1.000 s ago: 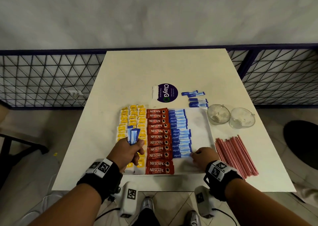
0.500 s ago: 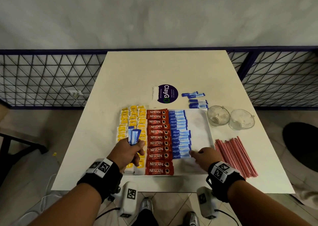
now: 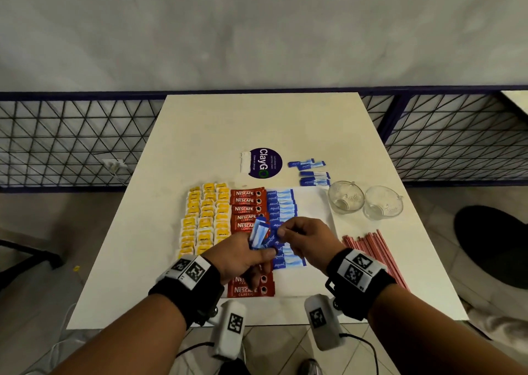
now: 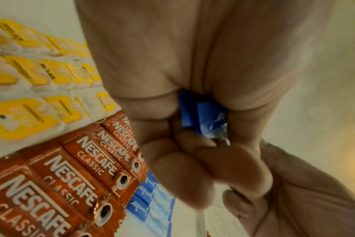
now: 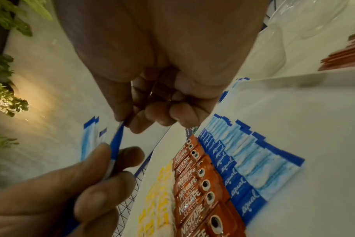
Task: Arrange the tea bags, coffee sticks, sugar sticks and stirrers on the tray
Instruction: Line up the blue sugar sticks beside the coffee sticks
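Observation:
My left hand (image 3: 264, 249) grips a small bundle of blue sugar sticks (image 3: 258, 233) upright above the coffee row; the left wrist view shows their lower ends (image 4: 203, 115) inside the curled fingers. My right hand (image 3: 281, 230) meets it, thumb and forefinger pinching the top of one sugar stick (image 5: 116, 141) of that bundle. Below lies the white tray (image 3: 311, 206) with yellow tea bags (image 3: 205, 217) at the left, red coffee sticks (image 3: 247, 203) in the middle and a row of sugar sticks (image 3: 281, 203) beside them. Red stirrers (image 3: 371, 249) lie on the table right of the tray.
A few loose sugar sticks (image 3: 311, 171) lie behind the tray next to a round purple sticker (image 3: 265, 163). Two glass cups (image 3: 345, 200) (image 3: 383, 206) stand at the tray's far right corner. A metal grid fence (image 3: 71, 143) runs behind the table.
My right hand has lifted off the tray's near sugar row and come up left to the bundle. My left hand has moved right with the bundle, over the coffee sticks.

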The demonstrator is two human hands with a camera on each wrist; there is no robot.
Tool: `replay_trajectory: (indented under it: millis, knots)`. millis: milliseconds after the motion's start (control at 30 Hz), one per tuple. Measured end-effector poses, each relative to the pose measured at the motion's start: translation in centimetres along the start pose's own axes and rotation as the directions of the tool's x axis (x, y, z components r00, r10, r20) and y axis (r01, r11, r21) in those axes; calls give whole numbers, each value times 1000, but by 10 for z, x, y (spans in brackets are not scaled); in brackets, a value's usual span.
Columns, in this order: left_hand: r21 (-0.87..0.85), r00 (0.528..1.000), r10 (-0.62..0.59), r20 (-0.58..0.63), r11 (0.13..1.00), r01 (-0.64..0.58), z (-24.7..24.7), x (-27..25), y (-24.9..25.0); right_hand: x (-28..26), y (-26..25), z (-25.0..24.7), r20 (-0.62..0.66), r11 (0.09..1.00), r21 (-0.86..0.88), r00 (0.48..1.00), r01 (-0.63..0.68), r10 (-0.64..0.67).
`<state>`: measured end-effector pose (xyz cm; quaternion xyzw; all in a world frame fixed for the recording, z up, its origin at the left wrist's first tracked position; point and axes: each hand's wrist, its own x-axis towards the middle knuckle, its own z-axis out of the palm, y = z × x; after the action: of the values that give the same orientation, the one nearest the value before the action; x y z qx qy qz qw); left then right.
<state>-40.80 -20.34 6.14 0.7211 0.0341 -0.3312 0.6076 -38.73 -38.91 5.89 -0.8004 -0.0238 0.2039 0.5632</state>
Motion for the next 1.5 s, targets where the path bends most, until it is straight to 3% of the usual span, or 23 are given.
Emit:
replay_trajectory:
  millis: [167,433,600,733,933,1133,1500]
  knots:
    - [-65,991,44,-126,996,-53,3,4,5,0,6,-10,-128,999,6,991,-46,47]
    - [-22,957,96,-273,994,-106,8,9,4,-1,9,-17,-115,997,-54,992,-51,44]
    - [-10,953,106,-283,993,-114,6,9,-1,-3,14,-20,-109,996,-71,993,-58,50]
    - [3,936,58,-348,998,-61,-7,10,-17,-5,40,-31,-191,987,22,969,-158,159]
    - [-17,925,3,-379,1000,-11,-17,4,-38,-17,81,-31,-58,904,-130,913,-407,403]
    - [-2,923,13,-384,1000,-15,-20,-5,-42,-11,84,-18,-87,788,-462,905,-407,416]
    - [-21,925,-14,-381,1000,6,-29,-10,-49,0,82,-4,-205,587,-652,857,-481,473]
